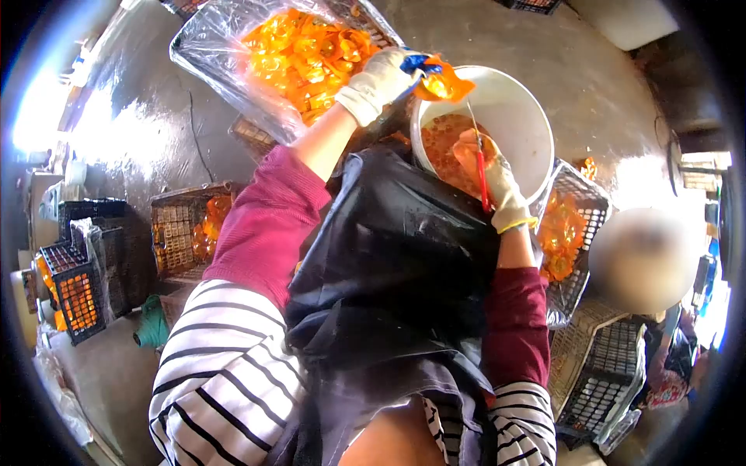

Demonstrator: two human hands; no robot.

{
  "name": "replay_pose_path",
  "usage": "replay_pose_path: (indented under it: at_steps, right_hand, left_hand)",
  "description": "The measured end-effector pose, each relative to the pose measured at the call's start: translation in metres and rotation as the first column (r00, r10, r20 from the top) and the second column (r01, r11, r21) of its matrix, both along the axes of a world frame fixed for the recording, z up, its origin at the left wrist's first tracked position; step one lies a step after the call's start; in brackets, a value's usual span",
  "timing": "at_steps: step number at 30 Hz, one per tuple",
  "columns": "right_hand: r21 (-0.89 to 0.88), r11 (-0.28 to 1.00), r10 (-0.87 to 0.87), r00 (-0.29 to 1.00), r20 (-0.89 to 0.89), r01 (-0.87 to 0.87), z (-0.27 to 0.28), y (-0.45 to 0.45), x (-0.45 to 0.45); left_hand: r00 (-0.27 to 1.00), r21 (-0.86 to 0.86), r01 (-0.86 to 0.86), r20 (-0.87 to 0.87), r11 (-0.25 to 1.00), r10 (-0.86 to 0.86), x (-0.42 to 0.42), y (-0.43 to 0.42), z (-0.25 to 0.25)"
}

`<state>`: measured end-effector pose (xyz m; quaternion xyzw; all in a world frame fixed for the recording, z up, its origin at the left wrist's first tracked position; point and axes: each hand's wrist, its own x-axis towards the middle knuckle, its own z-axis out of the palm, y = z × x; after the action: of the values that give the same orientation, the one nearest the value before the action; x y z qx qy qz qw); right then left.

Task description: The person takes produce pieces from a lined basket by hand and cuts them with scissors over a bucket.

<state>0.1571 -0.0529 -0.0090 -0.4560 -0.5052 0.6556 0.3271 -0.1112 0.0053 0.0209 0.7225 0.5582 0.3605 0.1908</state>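
My left hand [378, 84], in a white glove with blue fingertips, grips an orange plastic packet [444, 82] over the rim of a white bucket [533, 116]. My right hand [497, 177], also gloved, is closed around the red handle of a thin-bladed knife [482, 175]. Its blade points up toward the packet; whether the two touch I cannot tell. Inside the bucket lies a wet, orange-brown mass of round pieces [443, 140]. Left of the bucket, a plastic-lined crate [206, 58] holds a heap of shiny orange packets [307, 58].
A lined crate [594, 206] with orange pieces stands beside my right forearm. Another crate [172, 233] is at my left, and dark crates [78, 291] stand farther left. Stacked crates [606, 365] are at the lower right, below a blurred round patch [645, 260].
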Motion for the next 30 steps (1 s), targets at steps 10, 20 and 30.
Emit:
replay_pose_path:
  at_steps: [10, 20, 30]
  right_hand:
    - [-0.059, 0.998, 0.036, 0.985, 0.169, -0.027, 0.039, -0.019, 0.011]
    - [0.243, 0.965, -0.114, 0.993, 0.035, 0.102, -0.021, 0.010, 0.014]
    - [0.316, 0.931, -0.226, 0.969, 0.101, 0.184, -0.044, 0.021, 0.008]
  left_hand:
    - [0.363, -0.129, 0.342, 0.932, 0.931, -0.005, 0.054, -0.002, -0.010]
    - [0.940, 0.107, 0.009, 0.337, 0.994, -0.045, 0.085, 0.006, -0.071]
    - [0.780, -0.248, -0.067, 0.591, 0.967, 0.206, 0.098, -0.019, -0.026]
